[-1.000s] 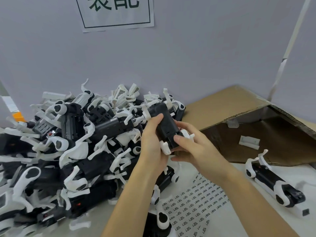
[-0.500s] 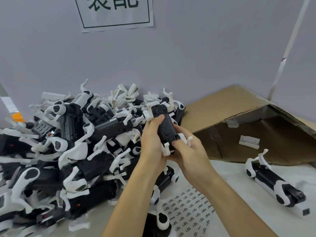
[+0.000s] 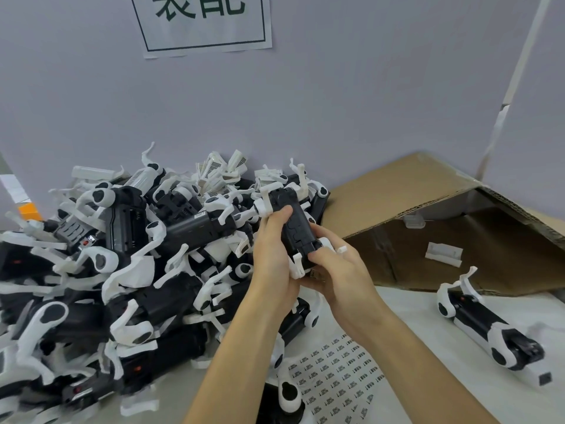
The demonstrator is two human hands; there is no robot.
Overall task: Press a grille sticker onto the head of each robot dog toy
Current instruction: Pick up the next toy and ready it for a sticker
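I have the robot dog toy [image 3: 295,228] lifted above the counter [image 3: 412,347], left hand [image 3: 275,255] wrapped round its body, right hand [image 3: 339,270] fingers pinching its near end, likely seating the sticker; next, firm pressing.

Both forearms are bare to the frame edge; left hand [image 3: 273,255] and right hand [image 3: 342,276] ungloved.

Wall sign [image 3: 204,22]: 2 large characters, tops cropped. Sticker sheet [image 3: 336,374]: print too small.

A heap of toy dogs [image 3: 122,270] lies left, a cardboard box [image 3: 412,240] right, a sticker sheet [image 3: 339,374] in front.
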